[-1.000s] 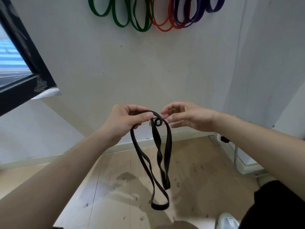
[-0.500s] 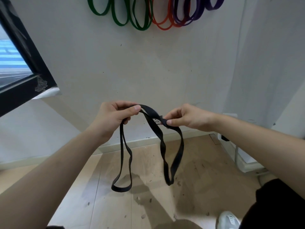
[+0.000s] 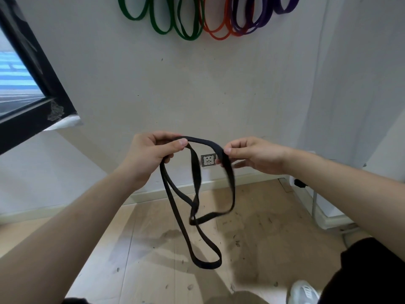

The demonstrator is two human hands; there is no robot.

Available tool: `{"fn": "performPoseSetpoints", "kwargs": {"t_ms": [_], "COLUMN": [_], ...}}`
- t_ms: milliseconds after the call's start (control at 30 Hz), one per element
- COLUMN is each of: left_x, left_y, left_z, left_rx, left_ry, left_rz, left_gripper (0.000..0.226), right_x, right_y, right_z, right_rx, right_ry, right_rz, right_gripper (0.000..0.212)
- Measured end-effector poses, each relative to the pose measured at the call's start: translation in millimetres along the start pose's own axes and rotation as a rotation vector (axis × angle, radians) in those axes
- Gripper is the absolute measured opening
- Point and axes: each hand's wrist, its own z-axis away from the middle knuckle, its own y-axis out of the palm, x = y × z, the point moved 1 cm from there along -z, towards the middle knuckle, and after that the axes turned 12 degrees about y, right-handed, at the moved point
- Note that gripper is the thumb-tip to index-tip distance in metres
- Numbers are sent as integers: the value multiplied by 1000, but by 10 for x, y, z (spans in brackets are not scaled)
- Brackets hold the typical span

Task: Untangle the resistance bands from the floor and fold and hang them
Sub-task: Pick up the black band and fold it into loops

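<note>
Both hands pinch the black resistance band [image 3: 203,141] up in front of the far wall. The left hand [image 3: 151,156] holds it between thumb and curled fingers, with 2 strands dropping from under the palm. The right hand [image 3: 254,155] nips the flat strap between thumb and forefinger, a little to the right. A short span runs between them. Below it, 2 loops hang clear of the wooden floor [image 3: 153,249] and cross at 1 twist partway down. The band looks light, limp and rubbery, so it should sag and swing rather than keep a shape, and it may cling to itself at the crossing. The best hold is probably on the flat width near the top, gathering the strands evenly. Green bands [image 3: 188,37], an orange band [image 3: 219,37] and purple bands [image 3: 247,31] hang on the wall above.
</note>
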Motion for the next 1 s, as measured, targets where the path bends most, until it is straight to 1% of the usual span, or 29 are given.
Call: {"fn": "performPoseSetpoints", "kwargs": {"t_ms": [67,167,267,333,400,433,600,733,833,967,1000], "left_x": [-10,-30,-49,-56,-64,-70,-88,-101,-118,-131,-132], "left_y": [21,58,94,126,151,156,155,144,141,182,191], "left_z": [8,18,26,37,38,36,37,47,52,64,67], "left_rx": [17,42,74,106,114,113,99,88,81,69,75], "left_ry": [0,2,4,7,18,24,28,32,42,72,83], "left_rz": [-1,13,15,7,2,2,5,-4,-16,-48,-57], "left_gripper": [19,21,27,35,40,40,38,37,36,18,15], "right_x": [-9,8,90,155,191,194,210,243,266,247,242], "right_y": [29,117,212,269,319,341,411,416,393,383,383], "right_z": [-6,-20,-30,-41,-57,-72,-124,-104,-91,-118,-118], "right_rx": [7,59,98,125,146,153,210,216,238,256,265], "right_ry": [24,35,2,-33,-53,-55,-59,-65,-65,-24,-20], "right_rz": [22,-28,-134,-208,-232,-239,-299,-323,-285,-187,-180], "right_gripper": [27,26,27,31,37,36,18,14,12,27,27]}}
